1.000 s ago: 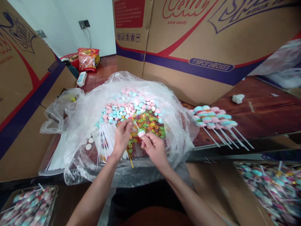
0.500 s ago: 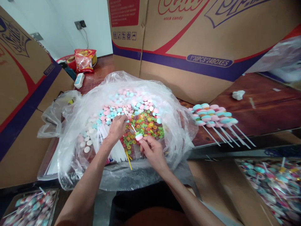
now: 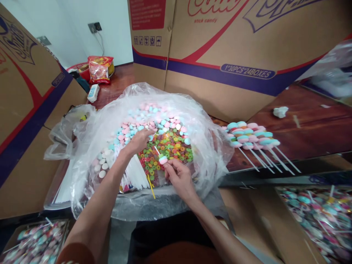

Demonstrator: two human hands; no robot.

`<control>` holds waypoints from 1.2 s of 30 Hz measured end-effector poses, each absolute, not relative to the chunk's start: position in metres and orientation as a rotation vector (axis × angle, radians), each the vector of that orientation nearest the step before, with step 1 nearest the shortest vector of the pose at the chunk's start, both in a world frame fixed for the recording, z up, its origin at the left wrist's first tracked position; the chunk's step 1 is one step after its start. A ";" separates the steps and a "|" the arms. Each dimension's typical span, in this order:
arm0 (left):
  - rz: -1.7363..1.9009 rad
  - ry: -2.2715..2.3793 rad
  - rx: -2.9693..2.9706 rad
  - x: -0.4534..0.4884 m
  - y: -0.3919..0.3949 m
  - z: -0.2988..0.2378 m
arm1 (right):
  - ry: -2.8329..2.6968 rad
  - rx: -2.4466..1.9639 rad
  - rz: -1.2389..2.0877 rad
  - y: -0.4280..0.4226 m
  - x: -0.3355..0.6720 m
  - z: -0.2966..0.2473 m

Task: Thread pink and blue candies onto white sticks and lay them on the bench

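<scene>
My right hand (image 3: 179, 179) is closed in a pinch on a stick candy (image 3: 162, 160). Pink, pale and green pieces are threaded on its white stick, which points up and left. My left hand (image 3: 140, 140) reaches over the far pile of pink, blue and white candies (image 3: 129, 129), fingers bent together. A blue candy (image 3: 150, 138) shows at its fingertips; the thumb side is partly hidden. Colourful ring candies (image 3: 170, 148) spread between the hands. Beneath my left forearm lies a bundle of white sticks (image 3: 135, 176), with yellow sticks (image 3: 151, 187) beside it.
A crumpled clear plastic bag (image 3: 209, 146) surrounds the candies. Finished stick candies (image 3: 251, 136) lie stacked at the right. Large cartons (image 3: 214, 47) stand behind and at the left. Boxes of wrapped candies (image 3: 316, 216) sit low on both sides. A red packet (image 3: 100, 69) is at the back.
My left hand has moved slightly farther away and to the right, over the candy pile. My right hand keeps the stick candy nearly where it was. The view has shifted a little.
</scene>
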State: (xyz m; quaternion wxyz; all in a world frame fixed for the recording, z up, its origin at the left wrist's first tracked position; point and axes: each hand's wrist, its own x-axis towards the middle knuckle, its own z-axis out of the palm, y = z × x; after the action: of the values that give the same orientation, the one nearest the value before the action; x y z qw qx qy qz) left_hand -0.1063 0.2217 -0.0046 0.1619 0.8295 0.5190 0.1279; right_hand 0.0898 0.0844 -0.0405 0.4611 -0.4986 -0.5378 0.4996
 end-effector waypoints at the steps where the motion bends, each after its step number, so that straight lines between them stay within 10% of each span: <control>1: 0.333 1.454 2.376 -0.108 0.222 -0.004 | -1.323 -1.227 1.227 0.084 0.090 -0.040; 17: 0.376 1.675 2.401 -0.098 0.206 -0.006 | -1.352 -1.214 1.214 0.084 0.090 -0.041; 36: 0.958 1.177 1.121 -0.071 0.106 0.009 | -0.990 -1.131 1.333 0.090 0.082 -0.038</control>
State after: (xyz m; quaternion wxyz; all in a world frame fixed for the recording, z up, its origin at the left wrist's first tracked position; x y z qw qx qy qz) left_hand -0.0709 0.1064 0.0086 0.5871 0.4811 0.5048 0.4111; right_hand 0.0819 0.0903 -0.0381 0.5364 -0.4753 -0.4158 0.5599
